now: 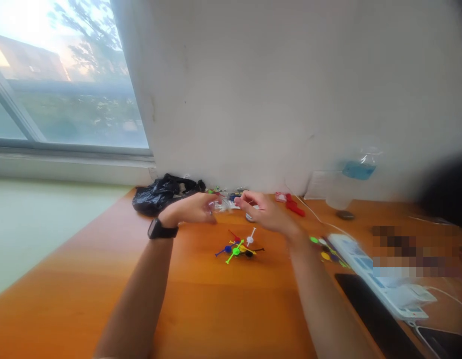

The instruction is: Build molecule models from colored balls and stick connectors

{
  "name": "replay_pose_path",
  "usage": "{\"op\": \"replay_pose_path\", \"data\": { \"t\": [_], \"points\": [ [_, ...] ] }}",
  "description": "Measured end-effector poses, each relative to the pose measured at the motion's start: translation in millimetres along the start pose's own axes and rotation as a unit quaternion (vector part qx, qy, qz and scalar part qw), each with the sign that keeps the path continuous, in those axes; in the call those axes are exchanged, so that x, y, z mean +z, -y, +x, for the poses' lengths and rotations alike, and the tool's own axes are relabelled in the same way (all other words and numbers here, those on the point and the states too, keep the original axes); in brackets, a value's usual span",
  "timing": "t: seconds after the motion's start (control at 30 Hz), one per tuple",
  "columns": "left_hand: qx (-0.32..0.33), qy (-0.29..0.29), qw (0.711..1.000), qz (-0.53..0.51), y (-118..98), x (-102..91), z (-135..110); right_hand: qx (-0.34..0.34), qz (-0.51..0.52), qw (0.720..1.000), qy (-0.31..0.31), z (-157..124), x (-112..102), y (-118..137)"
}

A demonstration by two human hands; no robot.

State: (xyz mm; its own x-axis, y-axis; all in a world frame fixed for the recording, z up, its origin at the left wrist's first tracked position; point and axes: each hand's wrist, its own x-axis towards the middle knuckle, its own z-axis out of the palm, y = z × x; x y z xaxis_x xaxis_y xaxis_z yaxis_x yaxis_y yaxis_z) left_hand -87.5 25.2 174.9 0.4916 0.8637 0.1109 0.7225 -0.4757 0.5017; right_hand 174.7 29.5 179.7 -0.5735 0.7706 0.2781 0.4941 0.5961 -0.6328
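Two bare hands reached out over a wooden table (223, 314). The left hand (195, 208), with a black watch (163, 229) on its wrist, had thumb and fingers spread apart around a blurred, see-through patch; whether it held anything could not be told. The right hand (263, 212) had its fingers bent, thumb and forefinger near each other, and its grip could not be made out.

Just nearer the wearer, between the forearms, a cluster of small plastic pieces (236, 252) in green, blue, red, yellow, white and black lay on the glossy orange-brown tabletop. Beyond the left hand sat a crumpled black plastic bag (152, 198). To the right were loose coloured pieces (325, 256), a white power strip (360, 264) and a flat black slab (376, 311).

The table's far edge met a plain grey-white wall (245, 99); at upper left, a window (84, 109) showed pale sky and branches.
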Motion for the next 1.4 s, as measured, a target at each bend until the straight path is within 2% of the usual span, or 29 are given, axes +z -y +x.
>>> {"op": "replay_pose_path", "data": {
  "t": [0.03,0.07,0.13,0.2,0.3,0.4,0.5,0.6,0.67,0.77,0.93,1.07,1.23,1.4],
  "points": [
    [-0.029,-0.004,1.0,0.008,9,0.3,-1,0.02,-0.034,0.999,-0.011,7,12,-11],
    [-0.059,-0.011,0.998,0.009,17,0.7,-2,0.036,-0.068,0.997,0.009,13,24,-21],
    [-0.087,-0.027,0.996,0.006,28,1.1,-4,0.041,-0.104,0.985,0.128,21,50,-39],
    [-0.098,-0.041,0.994,-0.002,35,1.3,-7,0.035,-0.113,0.956,0.27,23,77,-50],
    [-0.09,-0.052,0.994,-0.017,37,1.2,-8,0.033,-0.112,0.943,0.312,23,109,-57],
    [-0.065,-0.054,0.996,-0.031,35,0.6,-7,0.041,-0.121,0.944,0.305,25,123,-61],
    [-0.04,-0.049,0.997,-0.036,29,-0.9,-5,0.029,-0.085,0.965,0.246,29,115,-61],
    [-0.015,-0.057,0.998,-0.036,22,-3.0,-4,0.004,0.0,0.989,0.151,30,91,-52],
    [0.008,-0.078,0.996,-0.033,16,-4.4,-5,-0.004,0.079,0.992,0.101,30,73,-41],
    [0.044,-0.11,0.992,-0.033,10,-6.0,-6,-0.027,0.172,0.985,-0.001,28,48,-27],
    [0.078,-0.143,0.986,-0.026,1,-5.5,-6,-0.011,0.195,0.969,-0.154,23,15,-18],
    [0.088,-0.175,0.98,0.011,-6,2.6,2,-0.036,0.215,0.94,-0.261,13,-9,-13],
    [0.087,-0.21,0.972,0.053,-15,19.4,15,-0.072,0.156,0.931,-0.323,-9,-31,5],
    [0.114,-0.238,0.961,0.078,-28,32.8,23,-0.144,0.117,0.893,-0.41,-21,-39,24]
  ]
}}
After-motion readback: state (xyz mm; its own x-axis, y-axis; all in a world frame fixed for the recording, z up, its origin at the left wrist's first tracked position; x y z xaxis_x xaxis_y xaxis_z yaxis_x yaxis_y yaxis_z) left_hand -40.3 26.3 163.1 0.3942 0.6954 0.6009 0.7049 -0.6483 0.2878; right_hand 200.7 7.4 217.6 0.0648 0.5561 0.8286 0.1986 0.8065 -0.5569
